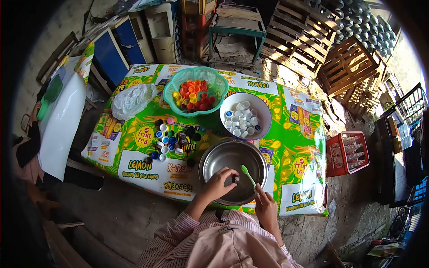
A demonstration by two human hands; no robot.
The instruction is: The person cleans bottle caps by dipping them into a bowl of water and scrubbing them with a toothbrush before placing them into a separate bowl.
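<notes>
My left hand [220, 182] is closed around a small dark brown bottle cap [235, 178], over a steel bowl [210, 156]. In my right hand [266, 206] is a green toothbrush [248, 175], its bristle end pointing up and left over the same bowl. Left of the bowl lie loose bottle caps [164, 140] in white, blue, black and brown, with a pink one among them. A white bowl [270, 117] behind holds mostly white caps [241, 118]. Beside it, a green plastic basket [166, 94] contains red, orange and yellow caps [194, 94].
A crumpled white plastic bag [132, 101] lies at the table's left. Green printed plastic covers the table [295, 147]. A red crate [347, 153] stands on the floor to the right, with wooden pallets [299, 33] farther back. Another person's dark sleeve [33, 138] shows at far left.
</notes>
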